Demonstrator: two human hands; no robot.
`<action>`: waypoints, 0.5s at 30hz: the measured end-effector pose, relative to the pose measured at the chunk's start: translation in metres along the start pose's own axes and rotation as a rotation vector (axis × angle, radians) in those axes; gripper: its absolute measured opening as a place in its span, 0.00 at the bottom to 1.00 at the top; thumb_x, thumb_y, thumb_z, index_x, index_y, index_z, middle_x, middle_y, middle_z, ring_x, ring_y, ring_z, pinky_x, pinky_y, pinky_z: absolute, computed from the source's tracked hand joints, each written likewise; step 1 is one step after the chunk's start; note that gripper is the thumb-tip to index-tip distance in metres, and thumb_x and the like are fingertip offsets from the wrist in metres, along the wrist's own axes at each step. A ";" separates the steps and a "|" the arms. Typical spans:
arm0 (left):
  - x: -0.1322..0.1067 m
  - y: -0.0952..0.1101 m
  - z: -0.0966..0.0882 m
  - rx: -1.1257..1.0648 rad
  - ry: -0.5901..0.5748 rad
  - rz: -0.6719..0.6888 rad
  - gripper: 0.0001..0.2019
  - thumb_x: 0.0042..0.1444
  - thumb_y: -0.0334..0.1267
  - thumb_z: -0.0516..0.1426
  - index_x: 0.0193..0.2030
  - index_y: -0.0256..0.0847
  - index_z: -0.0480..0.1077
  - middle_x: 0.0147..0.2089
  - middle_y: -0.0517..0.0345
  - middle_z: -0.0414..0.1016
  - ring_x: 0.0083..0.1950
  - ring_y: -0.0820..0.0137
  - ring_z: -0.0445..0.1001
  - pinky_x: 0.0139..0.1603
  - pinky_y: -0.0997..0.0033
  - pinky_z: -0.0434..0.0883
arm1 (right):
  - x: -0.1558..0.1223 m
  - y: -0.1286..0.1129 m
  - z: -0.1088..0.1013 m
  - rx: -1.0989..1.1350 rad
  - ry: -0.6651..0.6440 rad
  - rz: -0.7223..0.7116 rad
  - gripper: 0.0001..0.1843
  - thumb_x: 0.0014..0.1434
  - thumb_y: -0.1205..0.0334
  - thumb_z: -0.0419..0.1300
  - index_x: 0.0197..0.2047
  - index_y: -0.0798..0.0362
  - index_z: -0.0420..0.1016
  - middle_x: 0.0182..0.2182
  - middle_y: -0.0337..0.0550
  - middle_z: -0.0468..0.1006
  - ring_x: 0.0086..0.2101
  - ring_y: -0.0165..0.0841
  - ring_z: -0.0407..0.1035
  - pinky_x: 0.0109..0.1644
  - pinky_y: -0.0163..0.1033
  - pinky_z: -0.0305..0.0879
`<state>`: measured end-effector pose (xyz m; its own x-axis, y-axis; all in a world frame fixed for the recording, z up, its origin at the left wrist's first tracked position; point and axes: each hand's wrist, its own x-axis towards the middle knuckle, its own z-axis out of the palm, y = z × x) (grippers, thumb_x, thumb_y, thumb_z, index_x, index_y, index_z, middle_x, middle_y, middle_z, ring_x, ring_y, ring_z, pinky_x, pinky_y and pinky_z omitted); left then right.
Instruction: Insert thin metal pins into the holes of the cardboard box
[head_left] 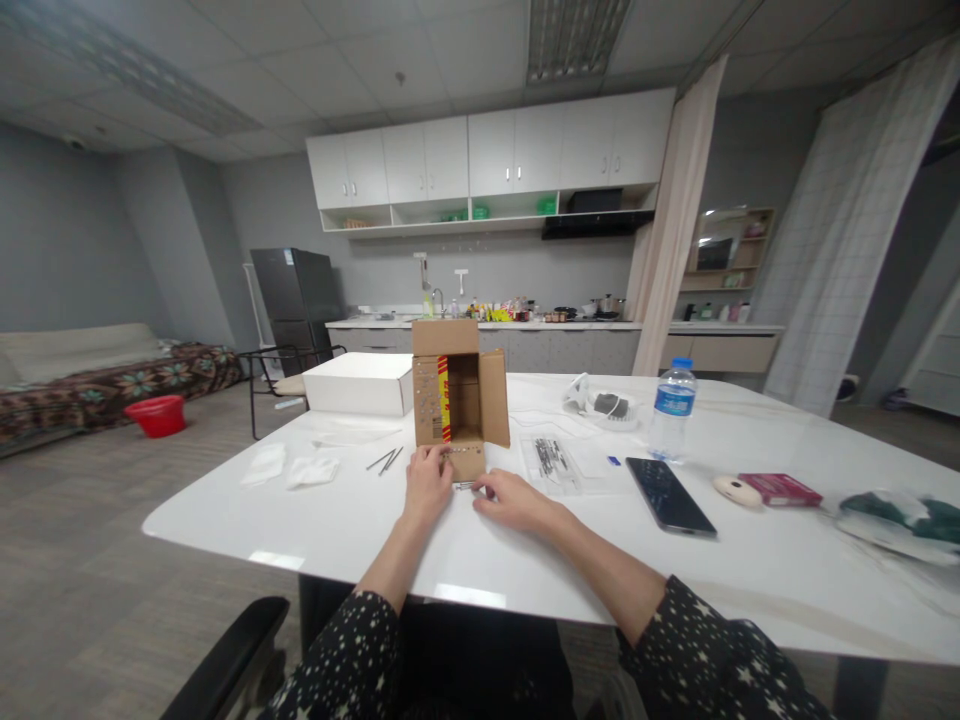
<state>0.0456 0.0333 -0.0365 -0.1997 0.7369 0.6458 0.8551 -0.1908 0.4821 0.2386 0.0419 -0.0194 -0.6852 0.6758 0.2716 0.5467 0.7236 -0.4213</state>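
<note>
A small brown cardboard box (457, 395) lies on its side on the white table (750, 580), its opening towards me and its flaps spread. My left hand (427, 482) rests at the box's lower flap, fingers curled against its left edge. My right hand (510, 497) lies just right of that flap, fingertips pinched on a small thin thing I cannot make out. Both hands almost meet in front of the box.
A white flat box (360, 383) stands behind left. Tweezers (385, 460) and white cloths (292, 467) lie left. On the right are a plastic bag (551, 462), a water bottle (671, 408), a phone (669, 495), a red booklet (780, 488). A chair armrest (225, 660) is below left.
</note>
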 end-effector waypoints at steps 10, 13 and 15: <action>-0.001 0.005 -0.004 0.070 -0.047 -0.060 0.15 0.57 0.33 0.51 0.49 0.42 0.71 0.48 0.48 0.72 0.52 0.57 0.69 0.52 0.54 0.66 | -0.001 -0.001 -0.002 0.010 0.004 0.000 0.15 0.57 0.59 0.57 0.45 0.52 0.77 0.35 0.44 0.75 0.34 0.33 0.67 0.41 0.36 0.58; 0.000 0.004 -0.003 0.048 -0.040 -0.059 0.14 0.57 0.33 0.51 0.48 0.42 0.71 0.48 0.49 0.73 0.52 0.58 0.69 0.53 0.55 0.66 | -0.001 -0.002 -0.002 -0.002 0.002 0.001 0.14 0.56 0.59 0.57 0.45 0.53 0.77 0.35 0.44 0.75 0.34 0.33 0.67 0.40 0.36 0.58; 0.001 0.003 -0.002 0.031 -0.035 -0.058 0.14 0.57 0.32 0.50 0.48 0.42 0.72 0.48 0.49 0.73 0.51 0.59 0.69 0.53 0.56 0.66 | -0.001 -0.001 -0.001 -0.008 -0.001 0.005 0.15 0.56 0.60 0.57 0.45 0.53 0.77 0.35 0.44 0.75 0.34 0.33 0.67 0.41 0.36 0.58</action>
<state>0.0466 0.0318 -0.0333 -0.2330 0.7683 0.5962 0.8570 -0.1276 0.4993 0.2389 0.0407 -0.0177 -0.6830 0.6790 0.2692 0.5536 0.7216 -0.4157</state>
